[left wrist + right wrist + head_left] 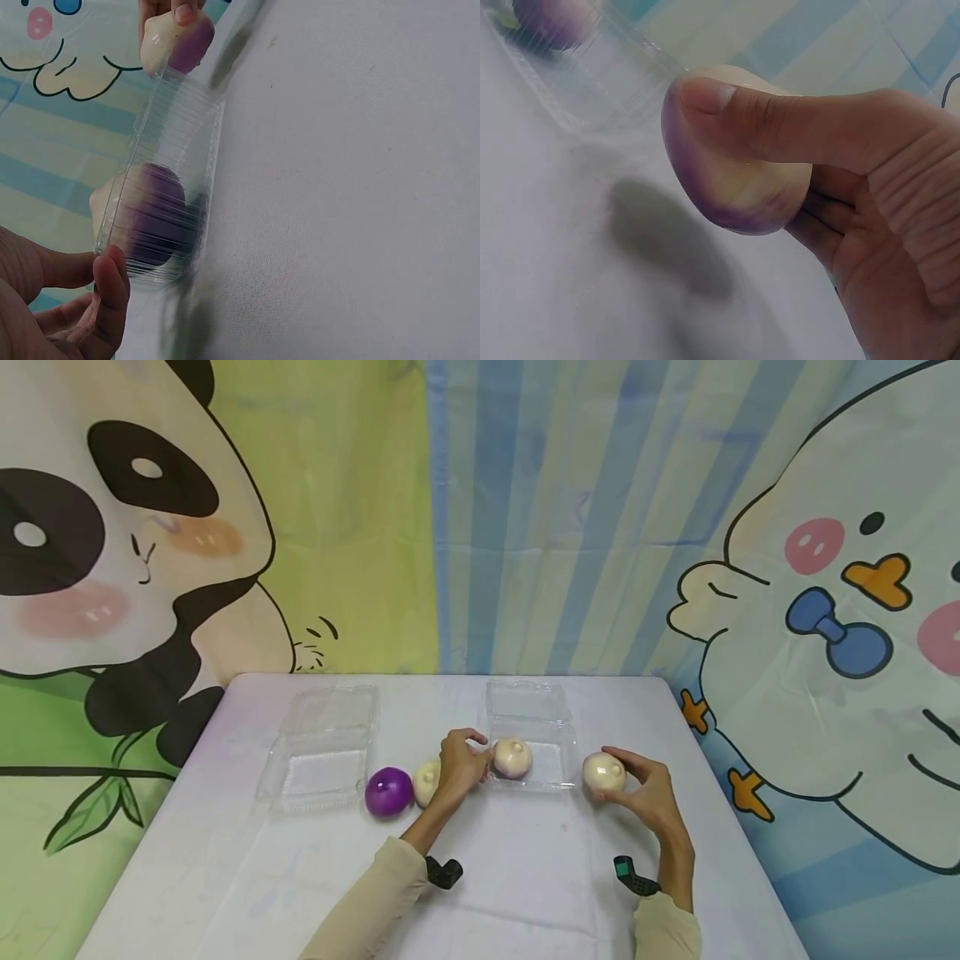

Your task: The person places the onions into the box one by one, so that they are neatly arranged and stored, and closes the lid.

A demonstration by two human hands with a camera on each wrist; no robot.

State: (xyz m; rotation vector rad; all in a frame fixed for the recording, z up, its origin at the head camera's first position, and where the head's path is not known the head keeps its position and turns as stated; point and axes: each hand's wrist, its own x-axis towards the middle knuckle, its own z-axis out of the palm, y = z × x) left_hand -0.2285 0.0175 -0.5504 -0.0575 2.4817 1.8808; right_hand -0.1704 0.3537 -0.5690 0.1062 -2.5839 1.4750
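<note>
The left hand point(462, 764) pinched the left rim of a clear rectangular plastic box point(553, 762); farther right, the right hand point(651, 793) gripped a round cream-and-purple bulb point(603, 772) between thumb and fingers.

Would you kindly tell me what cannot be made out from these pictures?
Head view: part of the cream turnip, hidden behind the left hand.
Right wrist view: fingertips of the right hand, hidden behind the held turnip.
Right wrist view: the boxed turnip's top, cut off by the upper edge.
Left wrist view: that turnip's fine surface detail, obscured by the ribbed clear clamshell.
</note>
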